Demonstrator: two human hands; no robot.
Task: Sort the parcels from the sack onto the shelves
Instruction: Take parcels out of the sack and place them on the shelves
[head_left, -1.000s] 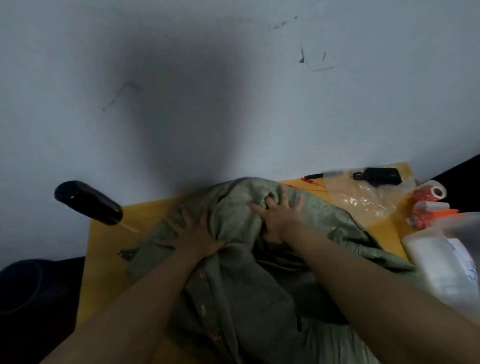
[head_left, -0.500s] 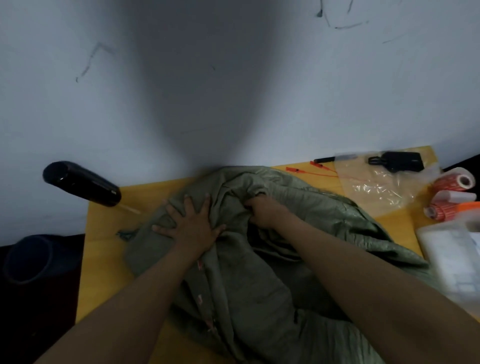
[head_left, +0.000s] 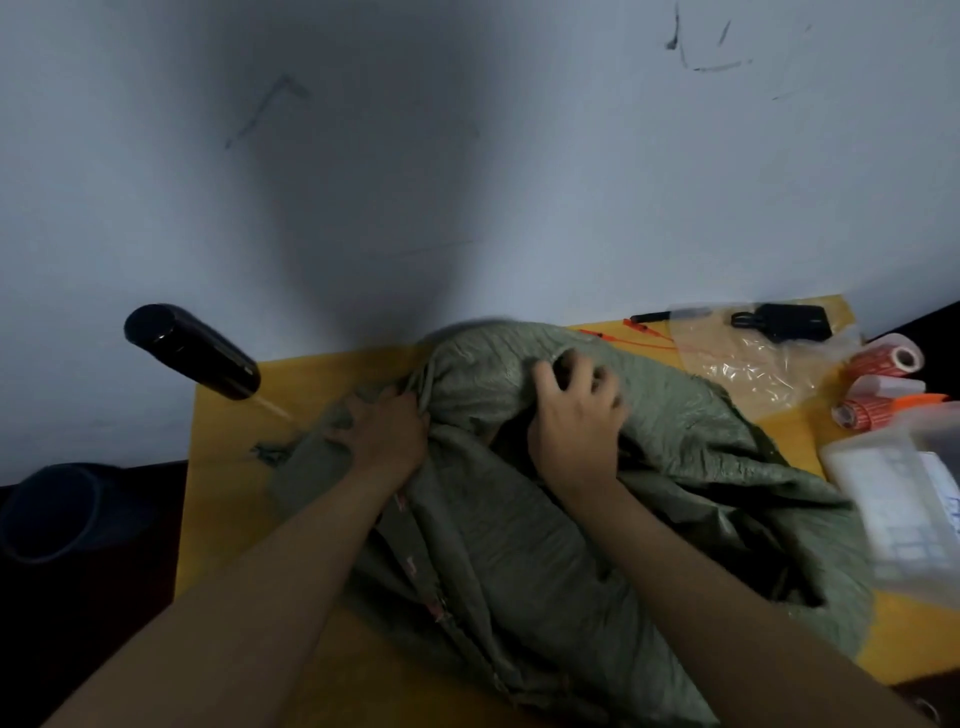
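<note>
A crumpled grey-green woven sack (head_left: 519, 545) lies across the yellow table (head_left: 228, 467). My left hand (head_left: 382, 434) grips a bunched fold of the sack at its far left edge. My right hand (head_left: 574, 415) has its fingers curled over the raised far rim of the sack, lifting it by a dark gap. No parcel shows inside the sack. A white parcel with a printed label (head_left: 904, 493) lies at the right edge, blurred.
A black bottle (head_left: 192, 351) stands at the table's far left corner by the wall. A clear plastic bag (head_left: 753, 358), a black device (head_left: 784, 322), red tape rolls (head_left: 883, 361) and red zip ties (head_left: 634, 338) lie at the far right. A dark bin (head_left: 57, 512) sits left, below.
My left hand went from lying flat on the sack to gripping a fold. My right hand moved up onto the sack's far rim and lifted it.
</note>
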